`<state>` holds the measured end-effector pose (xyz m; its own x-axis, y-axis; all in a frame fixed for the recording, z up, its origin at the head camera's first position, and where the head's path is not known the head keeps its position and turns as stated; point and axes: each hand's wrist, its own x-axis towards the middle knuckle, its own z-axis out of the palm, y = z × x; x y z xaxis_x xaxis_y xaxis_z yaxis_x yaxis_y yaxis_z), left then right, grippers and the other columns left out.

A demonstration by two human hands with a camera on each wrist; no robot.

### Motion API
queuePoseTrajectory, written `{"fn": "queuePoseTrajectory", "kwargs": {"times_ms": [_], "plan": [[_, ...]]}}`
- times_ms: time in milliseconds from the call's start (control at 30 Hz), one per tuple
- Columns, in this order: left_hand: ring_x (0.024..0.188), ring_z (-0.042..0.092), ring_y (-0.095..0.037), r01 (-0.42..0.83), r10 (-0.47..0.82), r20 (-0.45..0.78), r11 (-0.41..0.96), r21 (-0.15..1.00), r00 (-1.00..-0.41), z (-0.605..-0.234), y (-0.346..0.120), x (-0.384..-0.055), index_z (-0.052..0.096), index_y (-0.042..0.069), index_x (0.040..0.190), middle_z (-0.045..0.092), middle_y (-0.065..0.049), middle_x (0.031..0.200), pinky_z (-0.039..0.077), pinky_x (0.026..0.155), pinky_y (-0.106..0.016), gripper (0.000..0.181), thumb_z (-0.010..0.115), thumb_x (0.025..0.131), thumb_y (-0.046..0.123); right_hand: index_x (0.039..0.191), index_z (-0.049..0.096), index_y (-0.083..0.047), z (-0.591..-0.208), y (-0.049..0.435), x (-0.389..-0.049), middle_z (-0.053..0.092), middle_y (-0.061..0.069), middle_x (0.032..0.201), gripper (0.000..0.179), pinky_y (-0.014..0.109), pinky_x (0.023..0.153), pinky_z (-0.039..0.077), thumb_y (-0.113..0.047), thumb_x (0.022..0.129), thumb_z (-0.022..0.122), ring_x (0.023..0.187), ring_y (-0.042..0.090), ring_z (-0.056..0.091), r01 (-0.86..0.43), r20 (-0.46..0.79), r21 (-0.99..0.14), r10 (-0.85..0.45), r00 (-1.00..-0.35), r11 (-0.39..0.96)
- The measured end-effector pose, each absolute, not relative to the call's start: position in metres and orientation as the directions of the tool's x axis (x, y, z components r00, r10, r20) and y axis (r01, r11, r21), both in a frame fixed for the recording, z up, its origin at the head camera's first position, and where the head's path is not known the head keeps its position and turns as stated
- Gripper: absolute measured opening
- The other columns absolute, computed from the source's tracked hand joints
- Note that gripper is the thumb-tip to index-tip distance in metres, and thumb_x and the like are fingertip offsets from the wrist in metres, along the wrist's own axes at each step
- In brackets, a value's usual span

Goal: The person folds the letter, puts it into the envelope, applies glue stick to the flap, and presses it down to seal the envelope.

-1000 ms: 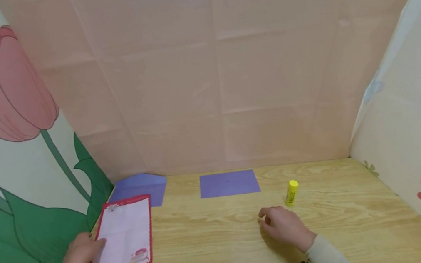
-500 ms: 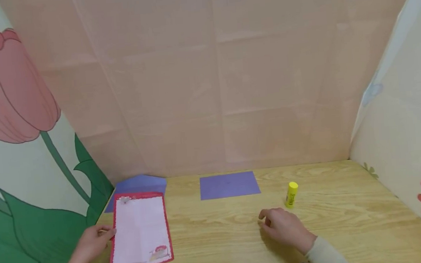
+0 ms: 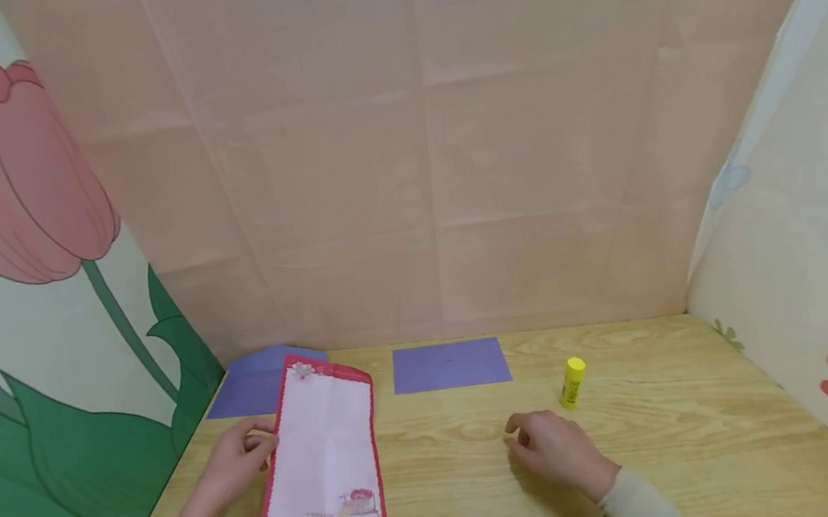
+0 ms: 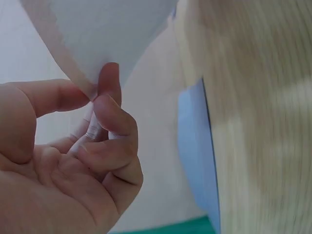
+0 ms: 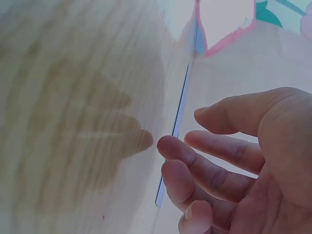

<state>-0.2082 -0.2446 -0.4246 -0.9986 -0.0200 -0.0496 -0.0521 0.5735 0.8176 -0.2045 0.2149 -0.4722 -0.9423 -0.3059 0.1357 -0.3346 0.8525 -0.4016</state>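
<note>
left hand [image 3: 234, 461] pinches red-bordered sheet [image 3: 322, 455] | purple envelope [image 3: 246, 388] behind, partly hidden

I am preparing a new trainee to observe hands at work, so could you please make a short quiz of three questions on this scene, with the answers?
1. True or false: the right hand holds the yellow tube.
2. What does the left hand pinch?
A) nothing
B) the red-bordered sheet
C) the yellow tube
3. Fill in: in the head view, the red-bordered sheet partly hides the ____ one of the two purple papers.

Key
1. False; the right hand holds nothing.
2. B
3. Left
</note>
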Motion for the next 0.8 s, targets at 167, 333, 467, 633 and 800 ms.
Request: {"fn": "queuePoseTrajectory", "kwargs": {"times_ms": [167,333,467,633,800], "plan": [[0.077,0.062,-0.019,-0.018,0.050,-0.047,0.478,0.878,-0.998,-0.432,-0.218,-0.213,0.056,-0.003,0.121,0.072,-0.012,0.093,0.053,0.070,-0.038,0.024,0.057,0.098,0.005,0.101,0.071,-0.009,-0.472,0.210,-0.205,0.064,-0.009,0.075,0.015,0.024,0.053,0.044,-0.018,0.089,0.071,0.061,0.002,0.050,-0.365,0.150,-0.409,-0.333,-0.931,0.837],[0.062,0.055,-0.018,0.034,0.165,-0.031,0.381,0.924,-0.986,-0.438,-0.195,-0.217,0.053,-0.003,0.124,0.071,-0.012,0.087,0.045,0.054,-0.029,0.026,0.054,0.099,0.003,0.102,0.072,-0.009,-0.470,0.207,-0.206,0.065,-0.008,0.075,0.015,0.024,0.053,0.044,-0.018,0.089,0.070,0.060,0.002,0.050,-0.384,0.150,-0.429,-0.355,-0.923,0.817],[0.057,0.046,-0.016,0.032,0.222,-0.045,0.329,0.944,-0.974,-0.438,-0.178,-0.218,0.052,-0.001,0.123,0.070,-0.010,0.085,0.038,0.050,-0.025,0.024,0.054,0.100,0.003,0.104,0.071,-0.007,-0.468,0.202,-0.205,0.067,-0.005,0.079,0.017,0.024,0.056,0.046,-0.018,0.091,0.070,0.063,0.002,0.052,-0.399,0.140,-0.465,-0.379,-0.915,0.790],[0.062,0.050,-0.017,0.020,0.262,-0.053,0.271,0.962,-0.964,-0.440,-0.158,-0.219,0.051,0.000,0.119,0.070,-0.011,0.086,0.037,0.052,-0.027,0.020,0.055,0.099,0.003,0.114,0.068,-0.004,-0.467,0.196,-0.206,0.070,-0.002,0.089,0.031,0.025,0.059,0.048,-0.030,0.096,0.067,0.067,0.006,0.055,-0.357,0.103,-0.593,-0.372,-0.922,0.722],[0.066,0.053,-0.017,-0.009,0.265,-0.073,0.238,0.971,-0.961,-0.441,-0.142,-0.220,0.052,0.002,0.117,0.072,-0.011,0.092,0.038,0.054,-0.028,0.019,0.057,0.099,0.006,0.113,0.069,-0.008,-0.466,0.193,-0.208,0.069,0.000,0.092,0.031,0.025,0.057,0.048,-0.034,0.098,0.065,0.065,0.009,0.055,-0.312,0.107,-0.722,-0.346,-0.932,0.618]]}}
